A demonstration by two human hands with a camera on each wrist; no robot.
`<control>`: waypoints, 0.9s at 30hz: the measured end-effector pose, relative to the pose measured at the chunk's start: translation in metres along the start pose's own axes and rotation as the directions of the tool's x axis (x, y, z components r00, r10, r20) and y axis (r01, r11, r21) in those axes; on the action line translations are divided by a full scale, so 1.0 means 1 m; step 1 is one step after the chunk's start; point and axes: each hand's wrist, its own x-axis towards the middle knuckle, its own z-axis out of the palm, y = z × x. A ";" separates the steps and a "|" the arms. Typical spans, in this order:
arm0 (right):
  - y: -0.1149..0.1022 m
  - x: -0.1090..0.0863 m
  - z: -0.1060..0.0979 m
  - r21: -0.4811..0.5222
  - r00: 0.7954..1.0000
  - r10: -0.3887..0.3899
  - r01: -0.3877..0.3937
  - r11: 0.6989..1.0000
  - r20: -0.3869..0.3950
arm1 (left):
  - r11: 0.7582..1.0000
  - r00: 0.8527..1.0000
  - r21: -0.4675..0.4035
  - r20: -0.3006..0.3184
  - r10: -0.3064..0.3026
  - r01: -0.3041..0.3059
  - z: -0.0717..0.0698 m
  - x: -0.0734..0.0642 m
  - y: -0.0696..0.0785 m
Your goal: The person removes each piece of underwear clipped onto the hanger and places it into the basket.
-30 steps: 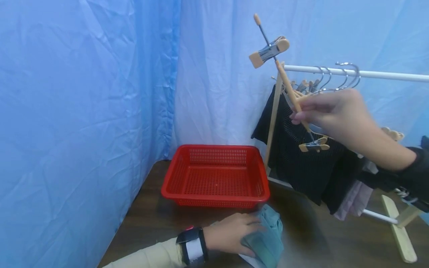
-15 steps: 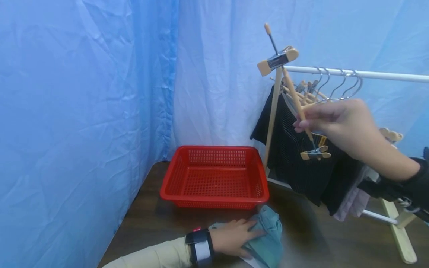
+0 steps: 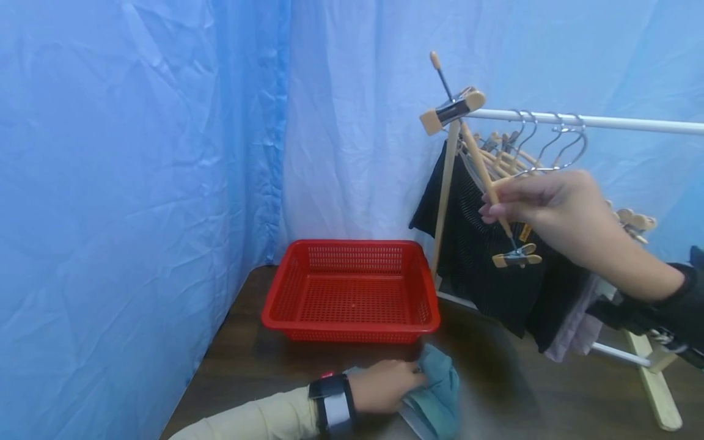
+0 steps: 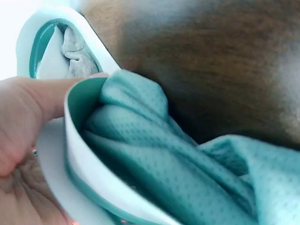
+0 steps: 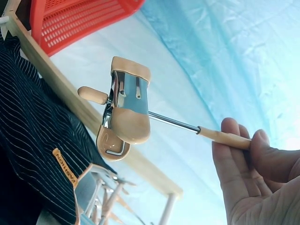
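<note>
My left hand (image 3: 384, 386) grips a crumpled teal mesh garment (image 3: 440, 397) on the table, its fingers partly hidden in the cloth. In the left wrist view, the hand (image 4: 28, 117) is at the garment's white-and-teal band (image 4: 93, 161), which stands up in a loop. Raised in front of the rack, my right hand (image 3: 555, 208) pinches the bar of a clip hanger (image 3: 477, 160) between thumb and fingers. The hanger is tilted, a clip near each end, with nothing in either. One clip (image 5: 131, 98) shows closely in the right wrist view.
A red plastic basket (image 3: 352, 327) stands behind the left hand. To the right is a clothes rack with a white rail (image 3: 621, 124), bearing several hangers, dark striped clothing (image 3: 484, 275) and a lilac piece (image 3: 572, 342). A blue curtain (image 3: 121, 183) encloses the left and back.
The right hand has lowered slightly with the hanger. The left hand has shifted a little right, and its spread fingers have curled into the teal garment.
</note>
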 end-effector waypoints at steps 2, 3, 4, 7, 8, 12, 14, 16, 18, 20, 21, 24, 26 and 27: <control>0.001 0.000 0.000 -0.001 1.000 0.001 -0.001 1.000 0.003 | 1.000 1.000 -0.016 -0.020 0.000 -0.001 -0.003 -0.001 0.000; 0.002 -0.001 0.001 -0.001 1.000 0.002 -0.002 1.000 0.005 | 0.999 1.000 -0.042 -0.030 0.004 -0.005 -0.004 -0.002 -0.001; 0.003 -0.001 0.001 0.000 1.000 0.002 -0.002 1.000 0.007 | 0.998 0.999 -0.057 -0.044 0.011 -0.013 -0.005 -0.002 -0.003; 0.004 -0.001 0.001 0.001 1.000 0.003 -0.003 1.000 0.011 | 0.991 0.995 -0.128 -0.096 0.030 -0.042 -0.011 -0.006 -0.006; 0.005 -0.001 0.001 0.001 1.000 0.003 -0.003 1.000 0.012 | 0.987 0.992 -0.155 -0.120 0.034 -0.053 -0.013 -0.007 -0.006; 0.006 -0.002 0.002 -0.003 1.000 0.002 -0.002 1.000 0.010 | 0.976 0.970 -0.199 -0.239 0.035 -0.085 -0.028 -0.016 -0.006; 0.007 -0.003 0.002 -0.005 1.000 0.000 0.000 1.000 0.007 | 0.981 0.950 -0.171 -0.311 0.035 -0.093 -0.038 -0.021 -0.005; 0.007 -0.003 0.001 0.001 1.000 0.001 -0.001 1.000 0.007 | 0.984 0.929 -0.147 -0.367 0.037 -0.097 -0.050 -0.027 -0.004; 0.008 -0.003 0.001 0.012 1.000 0.004 -0.004 1.000 0.007 | 0.987 0.913 -0.136 -0.408 0.025 -0.088 -0.065 -0.033 -0.002; 0.008 -0.003 0.000 0.026 1.000 0.011 -0.011 1.000 0.009 | 0.990 0.901 -0.130 -0.434 -0.001 -0.062 -0.081 -0.040 0.002; 0.009 -0.003 0.000 0.032 1.000 0.015 -0.015 0.999 0.010 | 0.990 0.894 -0.130 -0.447 -0.014 -0.050 -0.090 -0.044 0.004; 0.009 -0.004 -0.002 0.035 0.999 0.031 -0.032 0.999 0.010 | 0.994 0.861 -0.106 -0.506 -0.037 -0.019 -0.116 -0.054 0.008; 0.010 -0.005 -0.003 0.034 0.999 0.044 -0.044 0.998 0.010 | 0.995 0.831 -0.098 -0.555 -0.039 -0.019 -0.131 -0.060 0.008; 0.010 -0.006 -0.003 0.032 0.999 0.052 -0.052 0.998 0.010 | 0.995 0.814 -0.097 -0.580 -0.040 -0.020 -0.138 -0.063 0.007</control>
